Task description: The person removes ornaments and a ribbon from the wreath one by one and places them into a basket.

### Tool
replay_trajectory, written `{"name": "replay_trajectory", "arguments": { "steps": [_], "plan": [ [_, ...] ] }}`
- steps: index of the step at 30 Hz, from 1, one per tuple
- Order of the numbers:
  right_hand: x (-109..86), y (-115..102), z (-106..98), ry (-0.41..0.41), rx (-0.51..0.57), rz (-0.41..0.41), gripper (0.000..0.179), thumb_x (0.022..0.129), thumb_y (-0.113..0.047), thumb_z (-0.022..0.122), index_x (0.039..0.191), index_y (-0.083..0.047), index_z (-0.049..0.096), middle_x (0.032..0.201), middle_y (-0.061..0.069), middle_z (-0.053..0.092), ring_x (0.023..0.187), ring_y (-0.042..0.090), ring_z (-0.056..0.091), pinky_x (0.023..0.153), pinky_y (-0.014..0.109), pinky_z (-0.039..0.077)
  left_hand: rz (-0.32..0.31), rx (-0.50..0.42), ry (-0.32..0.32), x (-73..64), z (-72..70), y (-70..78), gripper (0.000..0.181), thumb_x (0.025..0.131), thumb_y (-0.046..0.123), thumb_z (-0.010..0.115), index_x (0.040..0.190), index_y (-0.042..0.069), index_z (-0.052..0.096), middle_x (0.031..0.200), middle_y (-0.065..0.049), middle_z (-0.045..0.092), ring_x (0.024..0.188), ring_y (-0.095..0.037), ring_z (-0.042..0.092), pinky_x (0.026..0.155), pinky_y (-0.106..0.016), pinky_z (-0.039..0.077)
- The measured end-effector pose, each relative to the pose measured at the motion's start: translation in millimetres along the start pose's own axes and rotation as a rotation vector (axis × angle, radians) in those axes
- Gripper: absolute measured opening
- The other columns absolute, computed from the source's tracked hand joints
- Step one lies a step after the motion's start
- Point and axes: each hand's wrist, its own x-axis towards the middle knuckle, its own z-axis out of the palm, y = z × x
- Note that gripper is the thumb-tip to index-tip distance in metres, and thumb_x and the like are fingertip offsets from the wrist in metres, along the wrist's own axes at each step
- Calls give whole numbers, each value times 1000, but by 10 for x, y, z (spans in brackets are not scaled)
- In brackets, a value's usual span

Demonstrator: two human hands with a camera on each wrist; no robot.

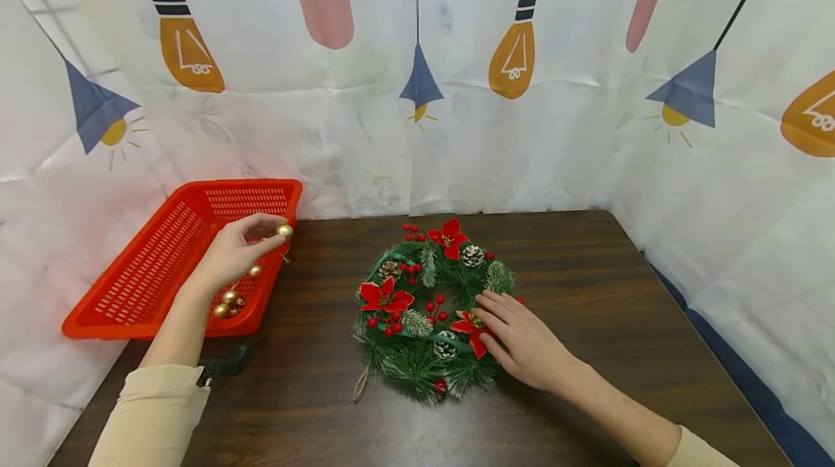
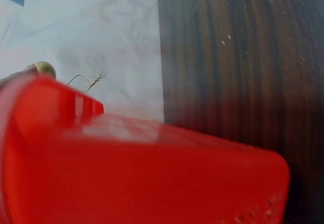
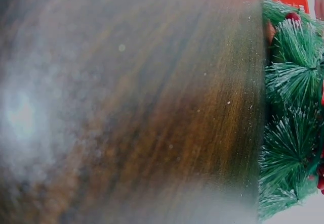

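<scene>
Between thumb and fingertips my left hand [image 1: 238, 249] pinches a small gold ball ornament [image 1: 284, 231], above the right rim of a red plastic basket [image 1: 146, 286]. A thin gold string dangles from the ball [image 2: 45, 69], seen in the left wrist view. Several more gold balls [image 1: 223, 310] lie in the basket's near right part. A green wreath [image 1: 417, 362] with red flowers, berries and pinecones lies flat on the table. On its right side rests my right hand [image 1: 525, 342], fingers extended over a red flower [image 1: 475, 329]. The right wrist view catches only the wreath's needles [image 3: 298, 67].
The dark wooden table [image 1: 587, 271] runs back to a white curtain [image 1: 365, 141] printed with lamps and bulbs. A twine loop [image 1: 360, 384] sticks out from the wreath's lower left. A black wrist mount [image 1: 225, 363] projects beside the left sleeve, near the basket.
</scene>
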Motion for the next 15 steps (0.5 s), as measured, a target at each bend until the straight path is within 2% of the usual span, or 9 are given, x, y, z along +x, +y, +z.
{"name": "replay_trajectory", "arguments": {
  "steps": [3,7,10,15],
  "plan": [
    [-7,1,10,0,2,-3,44,100,-23,67,137,-1,64,147,20,54,142,35,45,116,52,34,-7,23,12,-63,-28,-79,46,102,40,65,137,10,62,129,-14,65,118,-33,59,84,-22,51],
    [-9,6,19,1,10,-2,44,100,-24,67,137,-1,64,147,20,54,142,35,44,116,52,34,-28,44,34,-134,-63,-170,47,103,42,64,137,9,61,129,-15,65,117,-34,59,94,-43,52],
    [-12,10,18,8,12,1,44,100,-24,68,137,-1,64,147,20,54,142,35,44,117,52,34,-49,49,42,-178,-86,-227,48,103,42,62,138,9,60,132,-17,62,120,-37,56,96,-59,48],
    [-16,13,17,10,5,-1,44,100,-24,68,137,-1,64,147,20,54,142,35,44,116,52,34,-68,72,46,-252,-121,-307,46,104,38,63,138,7,59,133,-21,61,120,-39,56,97,-65,45]
  ]
}}
